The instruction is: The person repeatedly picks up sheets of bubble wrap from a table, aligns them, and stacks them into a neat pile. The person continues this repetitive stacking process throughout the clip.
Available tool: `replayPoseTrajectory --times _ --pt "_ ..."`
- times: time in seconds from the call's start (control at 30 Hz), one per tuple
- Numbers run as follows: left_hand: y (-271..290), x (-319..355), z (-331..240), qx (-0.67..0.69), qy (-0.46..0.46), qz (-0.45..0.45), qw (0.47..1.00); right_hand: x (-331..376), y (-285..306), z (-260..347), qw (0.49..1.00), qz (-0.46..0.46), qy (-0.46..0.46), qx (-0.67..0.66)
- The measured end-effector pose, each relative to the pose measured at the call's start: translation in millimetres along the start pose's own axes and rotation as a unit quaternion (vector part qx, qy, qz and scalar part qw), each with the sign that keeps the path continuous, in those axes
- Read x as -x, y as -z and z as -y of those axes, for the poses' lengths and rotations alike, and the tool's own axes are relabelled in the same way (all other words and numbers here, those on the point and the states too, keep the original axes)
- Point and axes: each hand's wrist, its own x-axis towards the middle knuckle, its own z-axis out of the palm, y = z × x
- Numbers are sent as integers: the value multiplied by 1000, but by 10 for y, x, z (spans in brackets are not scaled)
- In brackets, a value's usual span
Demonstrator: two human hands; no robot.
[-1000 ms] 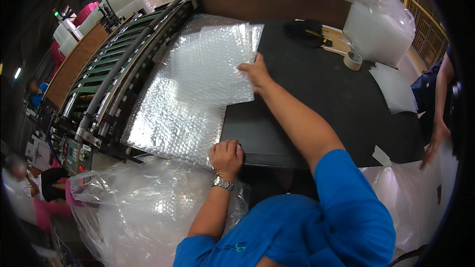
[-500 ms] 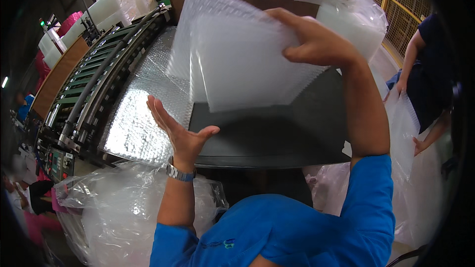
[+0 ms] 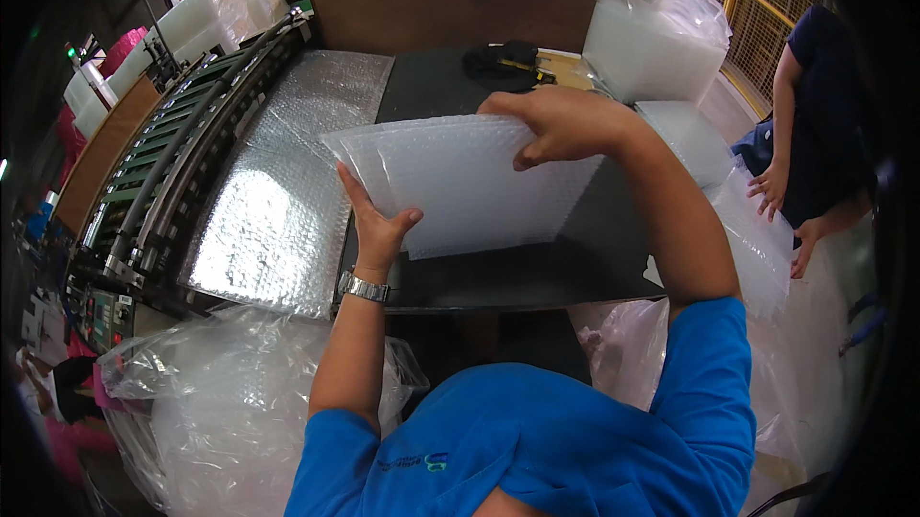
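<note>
- While we are looking down at the black table [image 3: 498,277], we are holding a bubble-wrap sheet [image 3: 460,182] up above it, tilted, clear of the tabletop.
- We are gripping the sheet's upper right edge with our right hand [image 3: 561,124], fingers curled over the front and closed on it.
- We are propping the sheet's lower left edge with our left hand [image 3: 379,220], fingers stretched up behind the plastic and thumb out in front; a metal wristwatch [image 3: 364,285] is sitting on that wrist.
- We are seeing a wide strip of bubble wrap [image 3: 278,201] lying flat to the left, running from the roller conveyor [image 3: 172,162] onto the table edge.
- We are noticing a dark bundle [image 3: 503,62] resting at the table's far side, with a bagged stack of clear sheets [image 3: 656,33] just right of it.
- We are finding big clear plastic bags [image 3: 201,412] bunched below the table at our left.
- We are seeing another person [image 3: 815,114] in dark clothes standing at the far right, hands hanging low near more plastic.
</note>
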Motion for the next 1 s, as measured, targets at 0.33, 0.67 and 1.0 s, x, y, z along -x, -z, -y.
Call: replayPoseTrajectory --times 0.33,0.67,1.0 --pt "-285 248 -264 100 90 126 983 119 -165 -14 951 -292 101 -3" --pt "-284 281 -175 152 111 162 969 415 -1618 -963 661 -404 -52 -631" --pt "-340 391 -78 127 125 97 979 319 -1648 -746 633 -398 -48 -662"
